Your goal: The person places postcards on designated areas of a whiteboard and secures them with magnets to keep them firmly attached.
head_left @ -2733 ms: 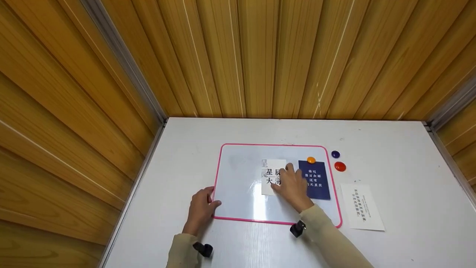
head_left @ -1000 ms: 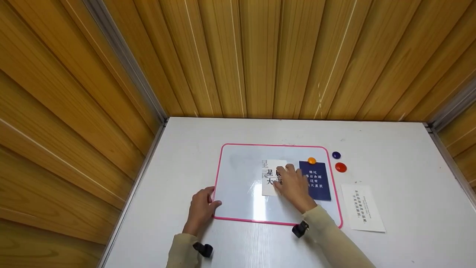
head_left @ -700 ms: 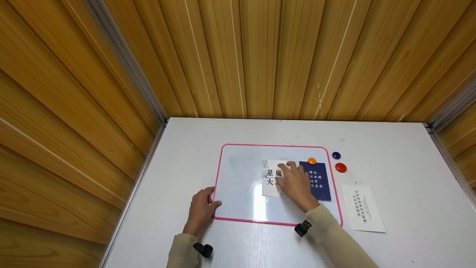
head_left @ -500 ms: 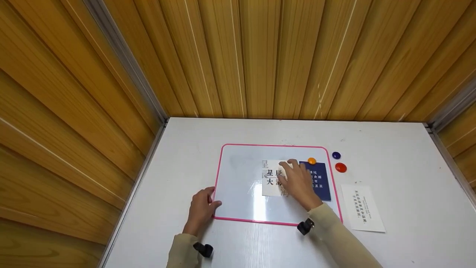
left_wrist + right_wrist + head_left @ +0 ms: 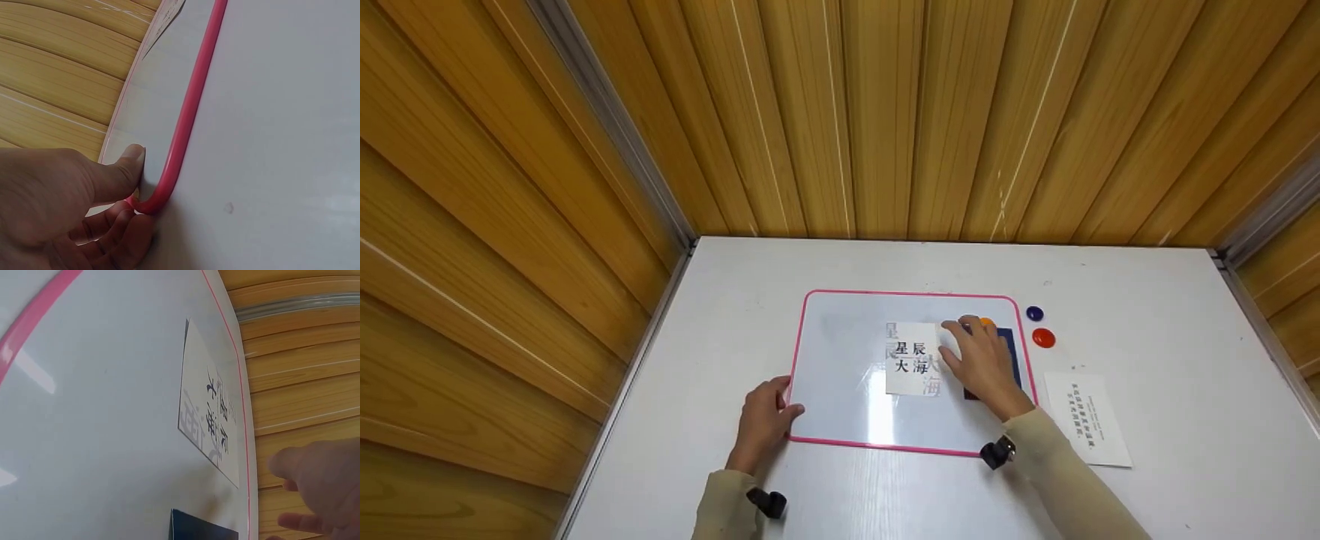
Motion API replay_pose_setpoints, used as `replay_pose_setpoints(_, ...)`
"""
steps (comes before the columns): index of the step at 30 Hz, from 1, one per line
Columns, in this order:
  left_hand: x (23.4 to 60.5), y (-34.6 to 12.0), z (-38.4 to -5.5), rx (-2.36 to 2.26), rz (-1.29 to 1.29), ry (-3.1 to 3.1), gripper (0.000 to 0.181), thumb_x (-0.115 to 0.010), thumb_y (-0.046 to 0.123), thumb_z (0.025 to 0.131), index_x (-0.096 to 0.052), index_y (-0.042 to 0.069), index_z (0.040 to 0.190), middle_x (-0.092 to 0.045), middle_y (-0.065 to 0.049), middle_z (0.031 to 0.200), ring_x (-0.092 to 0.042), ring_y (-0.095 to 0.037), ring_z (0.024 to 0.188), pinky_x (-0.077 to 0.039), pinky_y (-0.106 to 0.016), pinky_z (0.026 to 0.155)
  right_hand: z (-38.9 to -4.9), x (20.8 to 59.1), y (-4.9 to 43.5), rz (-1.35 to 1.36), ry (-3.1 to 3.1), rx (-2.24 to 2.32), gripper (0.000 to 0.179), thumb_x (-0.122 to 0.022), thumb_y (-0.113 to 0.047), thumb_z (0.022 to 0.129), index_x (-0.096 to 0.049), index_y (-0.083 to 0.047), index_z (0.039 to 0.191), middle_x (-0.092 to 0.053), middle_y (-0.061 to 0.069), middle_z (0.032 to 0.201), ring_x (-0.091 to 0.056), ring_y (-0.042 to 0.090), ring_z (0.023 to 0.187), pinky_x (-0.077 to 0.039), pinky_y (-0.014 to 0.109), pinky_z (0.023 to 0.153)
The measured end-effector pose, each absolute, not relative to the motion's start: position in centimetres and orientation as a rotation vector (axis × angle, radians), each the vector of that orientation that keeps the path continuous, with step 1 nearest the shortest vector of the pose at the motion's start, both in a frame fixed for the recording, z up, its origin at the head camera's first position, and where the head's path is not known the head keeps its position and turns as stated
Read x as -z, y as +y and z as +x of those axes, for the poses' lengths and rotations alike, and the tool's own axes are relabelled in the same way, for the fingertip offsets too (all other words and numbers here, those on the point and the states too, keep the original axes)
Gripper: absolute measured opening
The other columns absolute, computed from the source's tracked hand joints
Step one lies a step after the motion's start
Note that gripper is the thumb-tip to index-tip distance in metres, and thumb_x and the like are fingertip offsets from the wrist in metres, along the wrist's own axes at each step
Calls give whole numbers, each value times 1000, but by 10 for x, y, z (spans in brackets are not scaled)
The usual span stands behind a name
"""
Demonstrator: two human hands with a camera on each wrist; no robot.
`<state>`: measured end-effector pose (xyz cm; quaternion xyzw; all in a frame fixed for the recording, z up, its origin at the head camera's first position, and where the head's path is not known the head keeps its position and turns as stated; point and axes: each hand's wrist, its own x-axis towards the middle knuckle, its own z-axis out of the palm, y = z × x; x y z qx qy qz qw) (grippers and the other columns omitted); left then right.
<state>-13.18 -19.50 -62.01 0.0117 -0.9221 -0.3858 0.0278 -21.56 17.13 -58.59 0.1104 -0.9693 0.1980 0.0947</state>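
In the head view, the left hand is clamped on the near left corner of the whiteboard, which lies flat on the counter. The right hand holds nothing that shows; its fingers are bent and spread apart. Good work here, I judge, means a steady left hand so that the board does not slide, and right fingers clear of the white card, since no magnet shows on it and a brush could skew it. The white card lies on the board just left of the right hand. Beneath that hand is the blue card, largely covered, with the orange magnet near its top. Whether the hand touches either is unclear. The blue magnet and red magnet sit beyond the board's right edge.

In the left wrist view, the thumb presses the board's face while the fingers curl under the pink rim; light pressure should be enough.

In the right wrist view, the right hand appears apart from the white card, which lies to one side of it. One card edge may be slightly raised; smoothing it gently would help.
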Motion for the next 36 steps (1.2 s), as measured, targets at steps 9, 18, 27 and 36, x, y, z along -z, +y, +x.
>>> replay_pose_setpoints(9, 621, -196, -133, 1189, 43, -2850, 52, -84, 7, 84, -65, -1, 132, -54, -5, 80, -46, -16, 73, -40, -32, 65, -221, 586, 196, 336, -2872, -601, 48, -76, -24, 93, -64, -10, 137, -56, 21, 137, -53, 43, 114, -46, 57, 92)
replay_pose_setpoints(18, 619, -195, -132, 1182, 45, -2860, 52, -83, 7, 85, -65, -1, 133, -54, -4, 80, -47, -16, 73, -40, -32, 65, -229, 580, 234, 331, -2912, -583, 50, -74, -25, 95, -59, -11, 141, -52, 23, 139, -49, 46, 117, -43, 63, 94)
replay_pose_setpoints(27, 619, -195, -132, 1205, 83, -2866, 54, -83, 8, 85, -64, -1, 134, -53, -2, 79, -46, -16, 73, -39, -31, 64, -233, 578, 263, 236, -2970, -554, 51, -70, -22, 97, -55, -9, 144, -48, 28, 142, -46, 50, 121, -40, 64, 96)
replay_pose_setpoints(36, 619, -192, -131, 1224, 122, -2859, 54, -83, 9, 85, -64, 1, 135, -54, -2, 81, -47, -16, 74, -40, -31, 65, -236, 586, 292, 208, -2964, -527, 46, -66, -14, 99, -56, -3, 141, -50, 31, 137, -47, 53, 116, -42, 65, 91)
